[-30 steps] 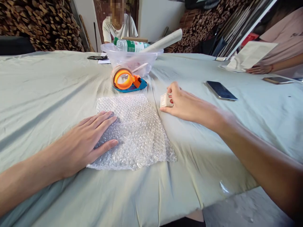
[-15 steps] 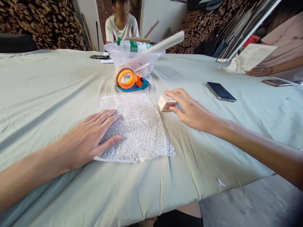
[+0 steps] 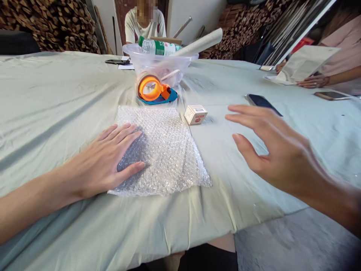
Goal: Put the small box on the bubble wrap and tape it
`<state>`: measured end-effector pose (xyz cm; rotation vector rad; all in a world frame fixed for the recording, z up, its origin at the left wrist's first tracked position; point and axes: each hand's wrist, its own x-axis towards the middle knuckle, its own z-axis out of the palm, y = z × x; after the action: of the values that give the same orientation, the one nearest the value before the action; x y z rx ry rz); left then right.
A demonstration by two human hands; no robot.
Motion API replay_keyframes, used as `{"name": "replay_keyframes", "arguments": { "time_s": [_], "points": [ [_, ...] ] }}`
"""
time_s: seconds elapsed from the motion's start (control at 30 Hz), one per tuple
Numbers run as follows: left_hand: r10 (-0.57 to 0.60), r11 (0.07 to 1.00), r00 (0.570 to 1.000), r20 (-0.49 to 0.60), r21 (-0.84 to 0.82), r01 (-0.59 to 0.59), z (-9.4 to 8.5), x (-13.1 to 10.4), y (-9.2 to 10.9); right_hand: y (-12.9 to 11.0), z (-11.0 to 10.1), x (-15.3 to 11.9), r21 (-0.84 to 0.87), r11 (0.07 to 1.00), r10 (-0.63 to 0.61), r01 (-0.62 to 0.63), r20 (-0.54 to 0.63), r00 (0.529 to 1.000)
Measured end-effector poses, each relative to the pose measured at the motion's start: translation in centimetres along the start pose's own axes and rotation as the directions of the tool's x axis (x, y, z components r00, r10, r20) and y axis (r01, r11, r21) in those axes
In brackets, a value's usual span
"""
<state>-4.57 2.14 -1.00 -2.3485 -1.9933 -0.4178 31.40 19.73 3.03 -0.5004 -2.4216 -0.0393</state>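
Observation:
A sheet of bubble wrap (image 3: 166, 154) lies flat on the cloth-covered table (image 3: 135, 233). My left hand (image 3: 113, 160) rests palm down on its left part, fingers spread. Beside the sheet's upper right edge sits a small white box (image 3: 196, 114) with red print. To the right of the box, my right hand (image 3: 270, 146) is raised with its fingers apart, touching nothing. Beyond the wrap stands an orange tape dispenser (image 3: 150, 89) with a roll of tape, on a blue item (image 3: 169, 98).
A clear plastic basin (image 3: 158, 64) holds a bottle (image 3: 159, 47) and a white roll (image 3: 200, 42). One phone (image 3: 262, 102) lies beyond my right hand, another (image 3: 332, 96) farther right. A person sits opposite; another, at right, holds a white sheet (image 3: 307, 64).
My right hand has let go of the small box and moved right and nearer. The box stays beside the bubble wrap. My left hand has hardly moved.

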Motion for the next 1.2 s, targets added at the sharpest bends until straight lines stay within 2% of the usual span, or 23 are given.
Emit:
{"name": "replay_keyframes", "arguments": {
  "time_s": [0.1,0.17,0.27,0.33,0.43,0.5,0.57,0.67,0.73,0.83,0.9,0.93,1.0,1.07,1.13,1.2],
  "points": [
    [0.006,1.0,1.0,-0.008,-0.007,-0.006,0.5,-0.1,-0.4,0.3,0.6,0.5,-0.015,0.999,0.042,-0.04,0.113,0.993],
    [0.003,1.0,1.0,-0.008,-0.008,-0.003,0.7,-0.2,-0.7,1.9,2.5,2.6,-0.006,0.994,0.105,-0.106,0.211,0.972],
    [0.002,1.0,1.0,0.0,-0.007,-0.002,0.7,-0.2,-1.0,5.0,5.4,6.5,0.127,0.969,0.159,-0.213,0.34,0.927],
    [-0.004,1.0,1.0,0.013,-0.002,0.004,0.6,-0.1,-1.0,6.4,6.5,8.6,0.162,0.961,0.161,-0.225,0.338,0.927],
    [-0.004,1.0,1.0,0.022,-0.004,0.004,0.3,0.0,-0.7,6.9,7.0,10.1,0.221,0.952,0.15,-0.212,0.269,0.951],
    [-0.007,1.0,0.999,0.034,-0.01,0.007,0.1,0.1,-0.5,6.6,7.2,10.1,0.313,0.928,0.137,-0.202,0.216,0.967],
    [-0.009,1.0,0.999,0.032,-0.013,0.01,0.1,0.2,-0.4,6.2,7.6,9.7,0.383,0.903,0.108,-0.192,0.231,0.967],
    [-0.005,1.0,1.0,0.017,-0.014,0.006,0.2,0.1,-0.5,5.6,7.7,9.1,0.375,0.904,0.074,-0.206,0.338,0.938],
    [0.001,1.0,1.0,0.014,-0.014,0.0,0.3,0.0,-0.6,5.1,6.6,8.6,0.341,0.912,0.124,-0.23,0.304,0.944],
    [0.015,1.0,0.999,-0.034,-0.012,-0.016,0.0,-0.2,-0.5,3.2,3.0,6.5,0.255,0.944,0.196,-0.208,0.074,0.978],
    [0.031,0.999,0.996,-0.087,-0.014,-0.033,-0.5,-0.2,-0.3,1.0,-0.1,3.6,0.098,0.991,0.102,-0.095,-0.066,0.993],
    [0.04,0.999,0.992,-0.119,-0.016,-0.043,-0.8,-0.1,-0.2,-0.3,-1.5,1.7,-0.027,0.999,0.027,-0.03,-0.092,0.995],
    [0.059,0.998,0.979,-0.193,-0.017,-0.064,-1.3,-0.1,0.0,-2.8,-3.5,-2.7,-0.235,0.969,-0.078,0.076,0.002,0.997],
    [0.072,0.996,0.963,-0.26,-0.024,-0.081,-1.8,-0.1,0.3,-4.9,-4.3,-7.2,-0.338,0.925,-0.145,0.172,0.105,0.984],
    [0.091,0.993,0.947,-0.307,-0.042,-0.109,-2.1,-0.2,0.6,-6.0,-4.1,-10.9,-0.361,0.923,-0.094,0.132,0.123,0.988],
    [0.122,0.987,0.932,-0.342,-0.055,-0.149,-2.4,-0.4,0.9,-6.3,-3.3,-13.5,-0.382,0.911,-0.119,0.157,0.12,0.986]
  ]
}}
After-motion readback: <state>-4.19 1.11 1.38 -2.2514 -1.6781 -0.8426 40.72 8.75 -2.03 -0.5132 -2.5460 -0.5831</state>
